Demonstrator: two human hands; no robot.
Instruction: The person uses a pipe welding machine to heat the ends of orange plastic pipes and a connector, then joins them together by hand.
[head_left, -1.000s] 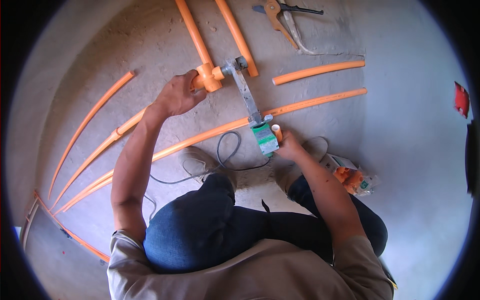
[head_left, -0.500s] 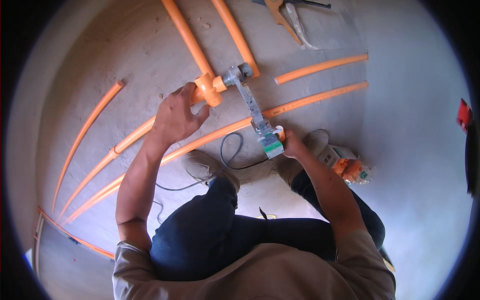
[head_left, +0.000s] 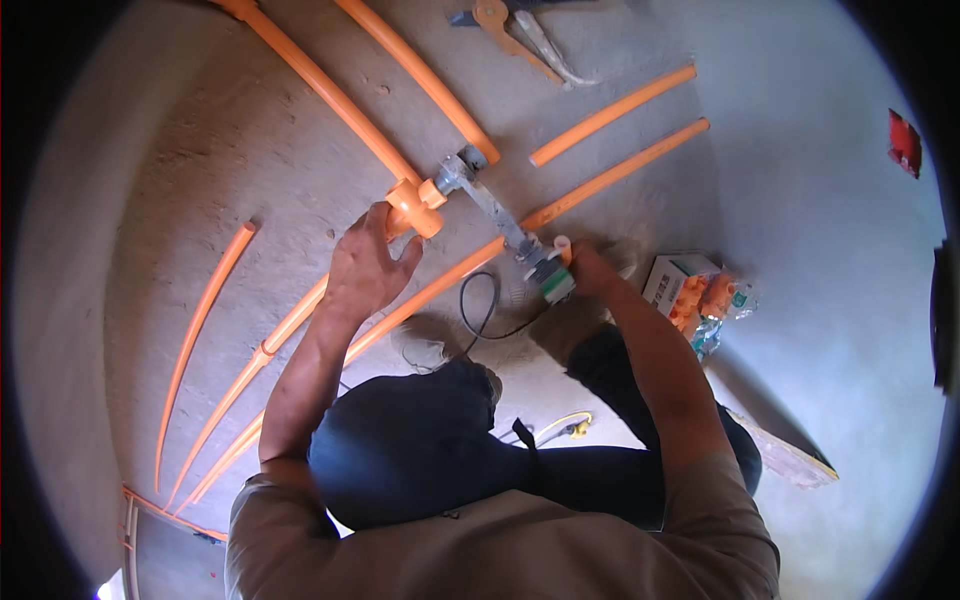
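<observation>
Person squats on a bare concrete floor [head_left: 250, 150], knees in dark jeans. Left hand [head_left: 368, 265] closed around an orange pipe just below an orange tee fitting [head_left: 415, 203]; fingers wrap the pipe, thumb toward the fitting. The tee's side outlet sits pushed onto the head of a pipe welding iron [head_left: 495, 215], whose grey metal blade runs down-right to a green-and-white handle [head_left: 555, 283]. Right hand [head_left: 588, 268] grips that handle end and also pinches a short orange pipe stub [head_left: 563, 247] against it. A grey cord [head_left: 480, 310] loops from the handle across the floor. Several long orange pipes [head_left: 620, 165] lie about; orange-handled pipe cutters [head_left: 510, 30] rest at top, well apart. A bag of orange fittings [head_left: 705, 300] lies beside the right forearm.
</observation>
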